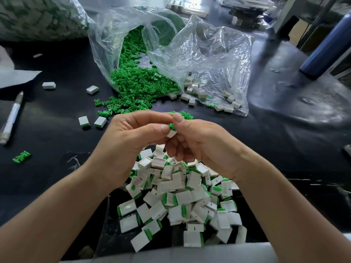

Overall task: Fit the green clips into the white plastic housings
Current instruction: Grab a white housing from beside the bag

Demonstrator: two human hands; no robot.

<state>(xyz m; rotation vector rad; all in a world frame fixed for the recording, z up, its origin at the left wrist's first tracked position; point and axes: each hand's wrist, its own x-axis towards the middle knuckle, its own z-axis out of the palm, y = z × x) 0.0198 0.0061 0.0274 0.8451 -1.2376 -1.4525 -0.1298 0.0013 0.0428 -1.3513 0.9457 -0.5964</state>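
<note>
Head | left hand (pixel 133 137), right hand (pixel 191 141) pinch housing (pixel 171 133), clip (pixel 172 126)

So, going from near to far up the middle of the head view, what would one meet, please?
Pile of assembled housings → left hand and right hand, pinching a white housing with a green clip → loose green clips → clear bag of green clips.

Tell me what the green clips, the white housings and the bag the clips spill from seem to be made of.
Green clips: probably moulded plastic, matte, evenly coloured throughout. White housings: rigid plastic, smooth satin faces, crisp moulded edges. Bag: thin clear plastic film, glossy and wrinkled, contents visible through it.
</note>
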